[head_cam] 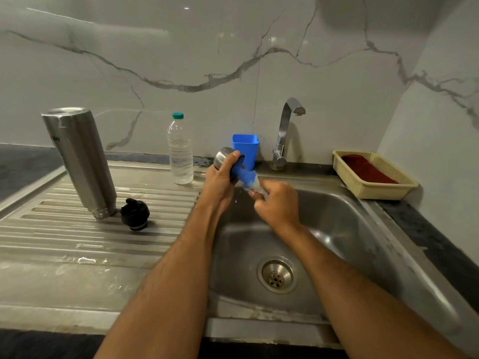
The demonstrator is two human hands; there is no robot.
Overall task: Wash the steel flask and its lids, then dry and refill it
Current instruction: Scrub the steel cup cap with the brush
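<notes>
Head view: steel lid (223, 156) half hidden under left hand (220, 177).

Steel flask (79, 161) inverted on drainboard (77, 244), black lid (134, 214) beside it, steel cap (223, 157) in hand.

Dim, greenish cast; wall glare; wide-angle edge bending.

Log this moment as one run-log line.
left hand: holds steel cap | right hand: scrubs with blue sponge | steel flask: inverted on drainboard | black lid: beside it
</notes>
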